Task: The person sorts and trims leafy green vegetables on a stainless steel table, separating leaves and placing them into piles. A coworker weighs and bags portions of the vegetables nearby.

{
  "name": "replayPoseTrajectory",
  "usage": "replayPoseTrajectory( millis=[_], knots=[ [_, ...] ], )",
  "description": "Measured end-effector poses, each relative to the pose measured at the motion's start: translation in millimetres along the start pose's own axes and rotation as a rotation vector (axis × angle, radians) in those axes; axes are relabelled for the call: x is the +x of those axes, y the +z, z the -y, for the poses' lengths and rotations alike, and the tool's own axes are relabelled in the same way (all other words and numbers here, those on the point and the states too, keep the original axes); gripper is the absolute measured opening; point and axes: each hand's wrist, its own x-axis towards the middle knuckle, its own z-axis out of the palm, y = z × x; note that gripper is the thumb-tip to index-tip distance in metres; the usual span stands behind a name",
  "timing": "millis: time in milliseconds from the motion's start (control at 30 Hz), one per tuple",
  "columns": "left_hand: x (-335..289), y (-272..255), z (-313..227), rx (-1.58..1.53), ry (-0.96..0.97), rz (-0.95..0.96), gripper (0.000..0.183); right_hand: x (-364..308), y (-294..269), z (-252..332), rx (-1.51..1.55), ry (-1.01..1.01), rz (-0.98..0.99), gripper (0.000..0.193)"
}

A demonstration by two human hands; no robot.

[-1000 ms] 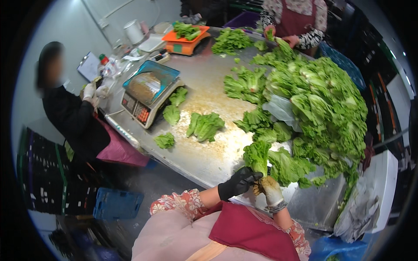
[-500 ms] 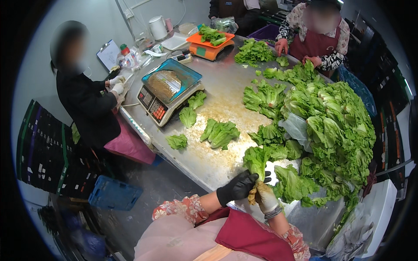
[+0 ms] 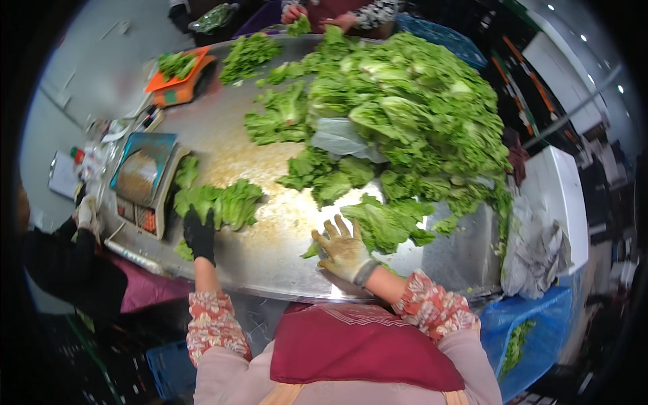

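Note:
My left hand (image 3: 200, 235), in a black glove, rests at the base of a lettuce (image 3: 202, 198) lying on the metal table. Its fingers are stretched out and apart over the lower leaves. A second lettuce (image 3: 239, 204) lies right against the first. My right hand (image 3: 345, 252), in a stained pale glove, is spread open low over the tabletop and holds nothing. Beside its fingertips are loose lettuce leaves (image 3: 381, 223), at the near edge of a big lettuce pile (image 3: 412, 101).
A scale with a blue tray (image 3: 144, 169) stands left of my left hand. Farther back is an orange scale (image 3: 177, 84) bearing lettuce. Across the table are a co-worker's hands (image 3: 341, 21); another person's gloved hand (image 3: 88, 210) is at the left. A blue bag-lined bin (image 3: 533, 344) sits lower right.
The lettuce I held in both hands now lies beside the other one near the scale. My hands have parted, left toward the scale, right toward the pile. My view has shifted right.

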Motion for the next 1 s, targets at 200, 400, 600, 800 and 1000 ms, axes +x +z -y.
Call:
replayPoseTrajectory(
  millis=[200,400,600,800,1000],
  knots=[
    [-16.1,-37.8,-107.4,-0.461,0.472,-0.189,0.047,6.2,-27.6,-60.3,-0.276,0.262,0.250,0.091],
    [-57.3,-21.3,-192.1,-0.792,0.678,0.047,0.040,-40.8,-7.8,-130.7,-0.028,0.313,0.215,0.039],
    [-77.3,0.4,-237.0,-0.731,0.778,0.213,0.050,-139.8,5.4,-226.5,-0.260,0.416,0.014,0.030],
    [-63.4,22.8,-267.3,-0.015,0.870,0.154,0.065,-158.1,-39.9,-214.3,-0.356,0.678,-0.189,0.041],
    [-49.4,18.4,-266.7,-0.130,0.964,0.264,0.051,-115.2,-17.9,-156.6,0.450,0.361,-0.477,0.046]
  ],
)
